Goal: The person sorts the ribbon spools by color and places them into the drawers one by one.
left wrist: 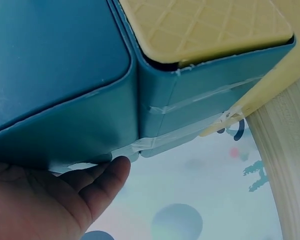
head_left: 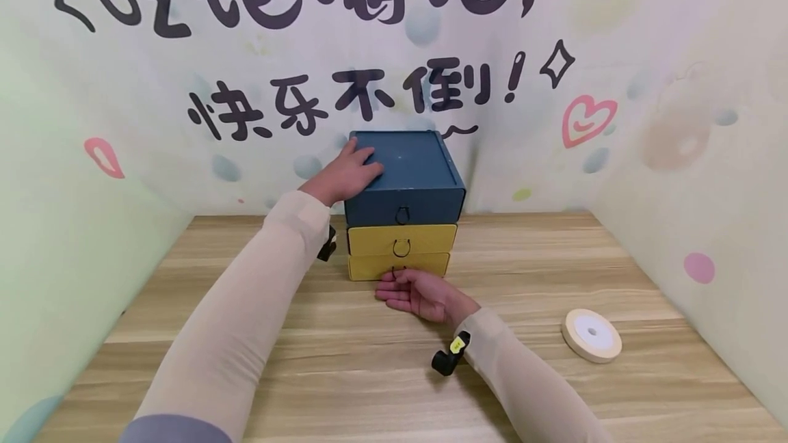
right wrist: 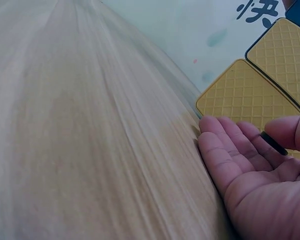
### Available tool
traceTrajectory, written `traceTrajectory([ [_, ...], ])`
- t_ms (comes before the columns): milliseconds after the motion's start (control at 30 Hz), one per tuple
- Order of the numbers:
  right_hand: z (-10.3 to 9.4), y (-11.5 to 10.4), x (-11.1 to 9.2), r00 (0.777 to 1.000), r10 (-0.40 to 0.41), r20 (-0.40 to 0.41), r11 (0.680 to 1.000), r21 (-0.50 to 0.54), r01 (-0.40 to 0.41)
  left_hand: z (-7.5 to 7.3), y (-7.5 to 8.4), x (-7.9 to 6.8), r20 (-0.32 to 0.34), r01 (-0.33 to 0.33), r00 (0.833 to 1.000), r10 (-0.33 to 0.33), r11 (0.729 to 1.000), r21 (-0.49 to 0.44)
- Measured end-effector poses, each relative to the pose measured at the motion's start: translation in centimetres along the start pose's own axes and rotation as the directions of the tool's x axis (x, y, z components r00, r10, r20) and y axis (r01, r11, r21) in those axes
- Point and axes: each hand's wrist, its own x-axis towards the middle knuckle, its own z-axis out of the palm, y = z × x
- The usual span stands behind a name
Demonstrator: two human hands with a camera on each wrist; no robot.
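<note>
A drawer unit (head_left: 409, 159) with a dark blue top stands on the wooden table by the back wall. Its upper drawer (head_left: 372, 208) is blue; the middle drawer (head_left: 369, 240) and bottom drawer (head_left: 368, 268) have yellow fronts, textured in the wrist views. Each has a black loop pull. My left hand (head_left: 346, 175) rests on the left edge of the unit's top, fingers spread. Low in front, my right hand (head_left: 425, 296), palm up, pinches the bottom drawer's black loop (right wrist: 274, 143) between thumb and forefinger. The drawer's inside is hidden.
On the table (head_left: 345, 361) to the right lies a flat cream roll (head_left: 592, 335) with a white centre, like a ribbon spool. A printed cloth wall (head_left: 295, 67) rises directly behind the drawers. Side walls border the table left and right.
</note>
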Motion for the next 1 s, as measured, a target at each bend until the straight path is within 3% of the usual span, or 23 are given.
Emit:
traceTrajectory([
  [1000, 0.35, 0.24, -0.27, 0.999, -0.021, -0.043, 0.999, -0.026, 0.020, 0.09, 0.12, 0.12, -0.010, 0.012, 1.000, -0.012, 1.000, 0.002],
])
